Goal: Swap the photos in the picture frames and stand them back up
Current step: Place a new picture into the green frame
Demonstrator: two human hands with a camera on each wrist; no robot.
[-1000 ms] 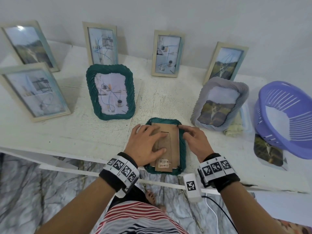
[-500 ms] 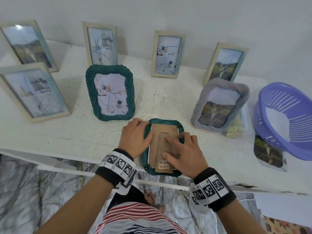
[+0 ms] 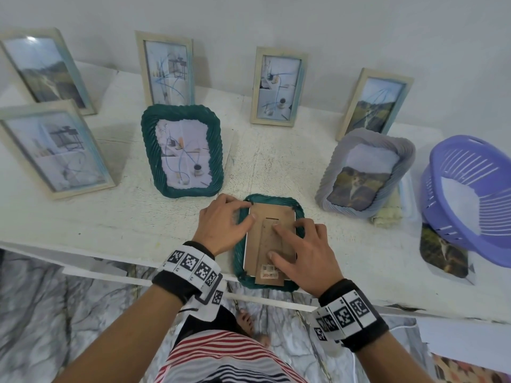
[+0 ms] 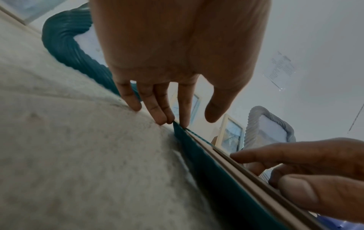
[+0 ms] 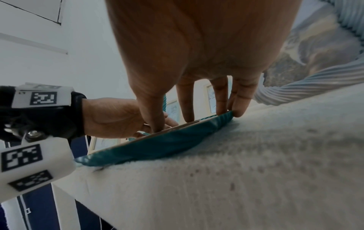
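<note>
A green woven frame lies face down at the table's front edge, its brown backing board and folded stand facing up. My left hand rests on the frame's upper left rim with fairly straight fingers, thumb tip touching the board. My right hand presses on the board, index finger on the stand, thumb near the barcode label. In the left wrist view, the left fingertips meet the green rim. The right wrist view shows the right fingertips down on the frame.
On the white table, a second green frame stands behind, a grey frame leans at the right, and several pale wooden frames line the wall. A purple basket overlaps a loose landscape photo. A folded cloth lies beside it.
My left hand slid off the backing board to the frame's left rim. My right hand moved from the right rim onto the board. The frame stayed flat.
</note>
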